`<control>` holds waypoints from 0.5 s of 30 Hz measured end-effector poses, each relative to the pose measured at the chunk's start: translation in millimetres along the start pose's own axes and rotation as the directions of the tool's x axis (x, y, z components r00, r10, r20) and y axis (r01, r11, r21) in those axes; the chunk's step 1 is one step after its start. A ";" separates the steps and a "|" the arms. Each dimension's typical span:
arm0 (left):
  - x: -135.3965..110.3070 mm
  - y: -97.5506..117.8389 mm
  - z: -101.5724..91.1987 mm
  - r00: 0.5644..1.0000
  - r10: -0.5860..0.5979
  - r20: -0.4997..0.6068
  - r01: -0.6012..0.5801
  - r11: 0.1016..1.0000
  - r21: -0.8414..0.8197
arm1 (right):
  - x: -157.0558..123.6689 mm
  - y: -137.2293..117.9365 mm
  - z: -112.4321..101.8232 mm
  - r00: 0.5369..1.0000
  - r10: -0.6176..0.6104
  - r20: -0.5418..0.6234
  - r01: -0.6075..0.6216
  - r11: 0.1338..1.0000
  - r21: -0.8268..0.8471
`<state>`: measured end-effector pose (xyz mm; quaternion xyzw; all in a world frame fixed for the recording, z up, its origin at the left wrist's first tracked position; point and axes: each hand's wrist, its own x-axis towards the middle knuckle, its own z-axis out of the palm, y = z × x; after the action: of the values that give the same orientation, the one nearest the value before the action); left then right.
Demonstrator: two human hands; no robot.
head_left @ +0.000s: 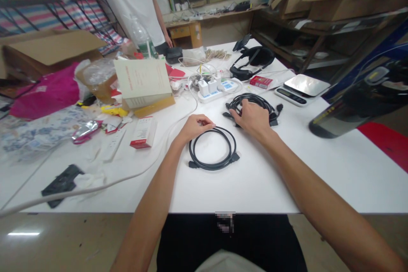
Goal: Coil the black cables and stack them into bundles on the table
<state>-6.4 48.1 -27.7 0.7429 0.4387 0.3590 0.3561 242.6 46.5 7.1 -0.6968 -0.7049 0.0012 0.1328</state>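
A single black power cable (pixel 219 165), wound into a ring, lies on the white table in front of me, its two plug ends at the lower left and lower right. My left hand (pixel 198 126) is closed in a pinch at the ring's upper left edge; its fingertips partly hide the cable there. Further right and back is a pile of coiled black power cables (pixel 261 98) with several connectors sticking out. My right hand (pixel 253 115) rests over this pile, thumb and fingers curled down onto the coils. The palm covers the front of the pile.
A white power strip (pixel 212 93) with chargers sits behind the cables. Right of them are a kitchen scale (pixel 296 93) and a large dark cylinder (pixel 338 114). A headset (pixel 251 61), an open booklet (pixel 143 78) and a small box (pixel 144 132) stand around. A person (pixel 130 0) stands behind.
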 end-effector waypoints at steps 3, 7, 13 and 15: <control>0.3 -0.5 -0.5 1.000 -0.003 0.005 0.003 1.000 0.003 | -1.7 -0.8 2.2 0.993 -0.110 0.043 0.112 0.993 -0.042; 0.6 -0.5 0.1 1.000 0.009 -0.004 -0.009 1.000 0.008 | -1.2 2.1 3.9 0.984 -0.170 0.055 0.172 0.985 -0.035; -0.6 6.0 6.9 1.000 0.005 0.021 -0.005 1.000 0.012 | -2.0 0.7 3.5 0.982 -0.160 0.103 0.164 0.986 -0.025; -0.9 8.7 10.2 0.999 0.012 0.044 -0.012 1.000 0.009 | -1.8 -0.9 2.0 0.986 -0.139 0.088 0.141 0.990 -0.019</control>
<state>5.4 42.0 -25.5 0.7548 0.4280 0.3427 0.3600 241.3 45.0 5.1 -0.6464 -0.7572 0.0131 0.0931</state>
